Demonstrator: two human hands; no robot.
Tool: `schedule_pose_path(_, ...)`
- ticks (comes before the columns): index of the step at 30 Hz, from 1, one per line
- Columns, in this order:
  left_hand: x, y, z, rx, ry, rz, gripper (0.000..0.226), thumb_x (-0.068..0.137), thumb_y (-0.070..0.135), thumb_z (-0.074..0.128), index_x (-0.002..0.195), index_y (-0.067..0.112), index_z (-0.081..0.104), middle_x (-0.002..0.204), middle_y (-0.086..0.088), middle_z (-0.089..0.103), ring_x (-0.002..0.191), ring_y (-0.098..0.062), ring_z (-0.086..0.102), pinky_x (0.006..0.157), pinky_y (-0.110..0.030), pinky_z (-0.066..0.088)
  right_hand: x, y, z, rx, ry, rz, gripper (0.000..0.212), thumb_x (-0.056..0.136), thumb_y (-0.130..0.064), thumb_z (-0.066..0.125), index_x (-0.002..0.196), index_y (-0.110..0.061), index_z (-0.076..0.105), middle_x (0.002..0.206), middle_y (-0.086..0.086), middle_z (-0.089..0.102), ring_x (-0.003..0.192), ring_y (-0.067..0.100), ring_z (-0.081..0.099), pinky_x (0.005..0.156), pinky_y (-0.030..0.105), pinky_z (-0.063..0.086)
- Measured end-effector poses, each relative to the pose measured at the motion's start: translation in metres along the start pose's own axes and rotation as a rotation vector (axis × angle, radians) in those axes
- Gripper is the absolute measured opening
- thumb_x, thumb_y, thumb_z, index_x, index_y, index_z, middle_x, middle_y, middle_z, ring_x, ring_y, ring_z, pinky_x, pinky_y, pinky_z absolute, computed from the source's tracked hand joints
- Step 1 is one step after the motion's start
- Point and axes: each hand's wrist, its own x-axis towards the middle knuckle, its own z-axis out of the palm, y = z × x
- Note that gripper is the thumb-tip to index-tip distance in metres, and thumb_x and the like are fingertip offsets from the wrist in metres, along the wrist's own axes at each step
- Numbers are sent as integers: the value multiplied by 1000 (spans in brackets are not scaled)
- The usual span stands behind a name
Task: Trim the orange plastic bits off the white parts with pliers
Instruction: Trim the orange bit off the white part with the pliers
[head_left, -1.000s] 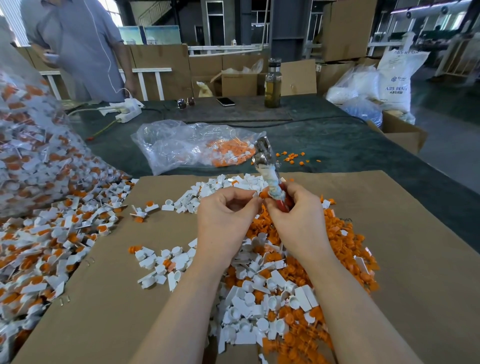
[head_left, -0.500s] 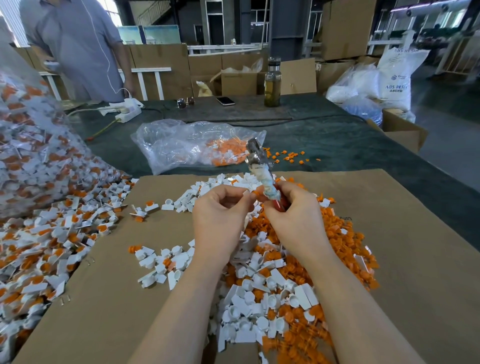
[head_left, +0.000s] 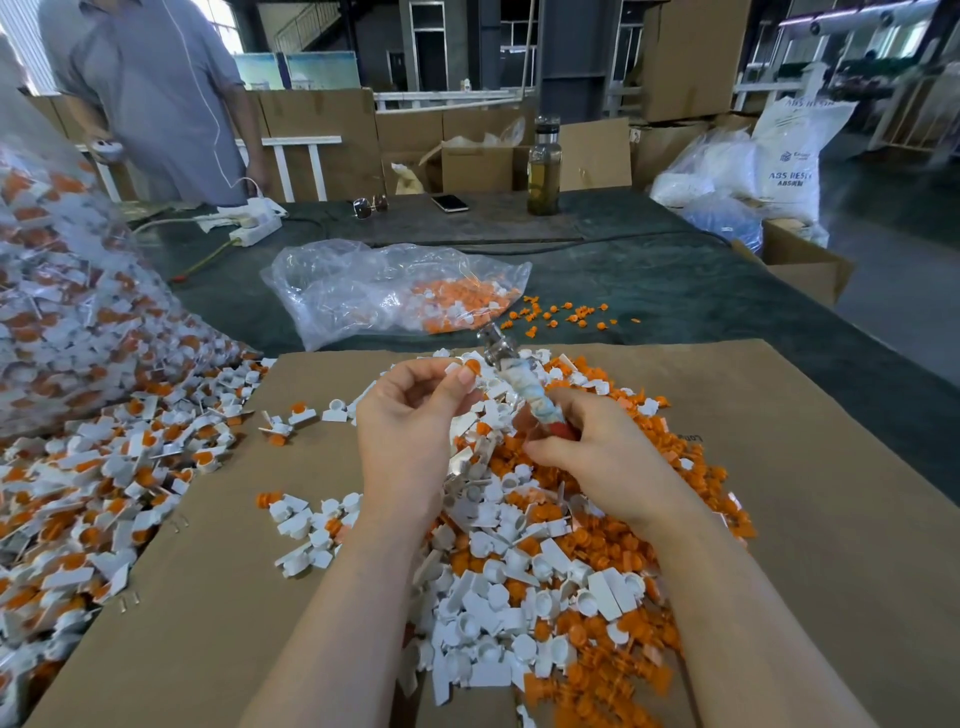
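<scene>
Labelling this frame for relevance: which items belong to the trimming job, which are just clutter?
Job:
- left hand pinching a white part with orange bit
- right hand holding tape-wrapped metal pliers
- mixed white and orange pile
- brown cardboard sheet

Clutter:
- black phone
- sunglasses
- glass bottle
- white power strip

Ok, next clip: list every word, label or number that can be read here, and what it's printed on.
"ABS RESIN", partly cut off by folds: on the white sack at far right. The same words seem to repeat along its top edge.
Logo and small line above it, and the line below: too blurred to read.
Dark print on the cardboard sheet beside the right hand: upside down, too small to read.
Nothing else legible.
</scene>
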Motion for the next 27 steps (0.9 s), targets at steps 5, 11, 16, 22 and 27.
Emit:
schedule_pose_path(5, 4, 1, -4, -5, 4, 9, 4, 87, 5, 72, 88, 9, 72, 70, 4, 73, 66, -7, 69, 66, -16, 54, 1, 0, 0, -94, -88, -24, 27, 86, -20, 68, 98, -32, 48, 93, -13, 59, 86, 7, 61, 78, 29, 52)
schedule_pose_path(11, 4, 2, -5, 3, -18, 17, 4, 87, 4, 71, 90, 7, 71, 71, 4, 72, 66, -7, 69, 66, -16, 54, 1, 1, 0, -128, -107, -20, 37, 86, -20, 67, 120, -23, 53, 94, -15, 55, 85, 5, 57, 75, 21, 47)
schedule_pose_path(16, 4, 3, -6, 0, -33, 17, 3, 87, 4, 71, 89, 6, 71, 71, 5, 71, 65, -7, 67, 67, -18, 55, 1, 1, 3, -151, -93, -52, 22, 86, -14, 63, 109, -14, 63, 97, 5, 68, 82, 20, 64, 76, 46, 54)
schedule_pose_path(22, 4, 3, -6, -30, -26, 3, 5, 87, 4, 70, 87, 8, 70, 70, 5, 70, 65, -8, 65, 69, -20, 56, 2, 3, 9, -167, -39, -85, 17, 84, -12, 56, 98, -15, 66, 86, 5, 68, 72, 22, 63, 67, 48, 54)
schedule_pose_path(27, 5, 2, -7, -53, -23, -4, 7, 87, 2, 69, 86, 9, 70, 69, 6, 70, 63, -7, 64, 68, -20, 56, 3, 5, 13, -204, -20, -100, 11, 86, -14, 55, 88, -17, 65, 74, 2, 64, 61, 17, 56, 55, 41, 47)
